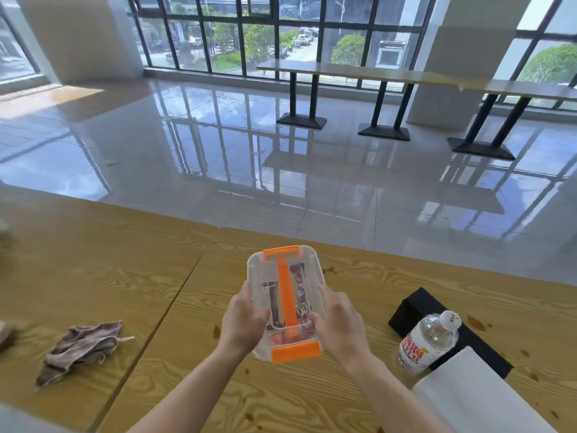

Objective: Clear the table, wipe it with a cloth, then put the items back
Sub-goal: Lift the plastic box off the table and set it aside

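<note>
My left hand point(246, 320) and right hand point(341, 327) curl their fingers point(326, 296) round the clear box point(282, 289), left of the water bottle point(427, 342); if either side loosens, the slick plastic could slip and drop.

Bright daylight from the windows point(281, 32) glares on the floor point(249, 157); edges warp.

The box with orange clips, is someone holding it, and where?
Yes. The left hand grips the box by its left long side, and the right hand grips its right long side, both toward the near end.
</note>
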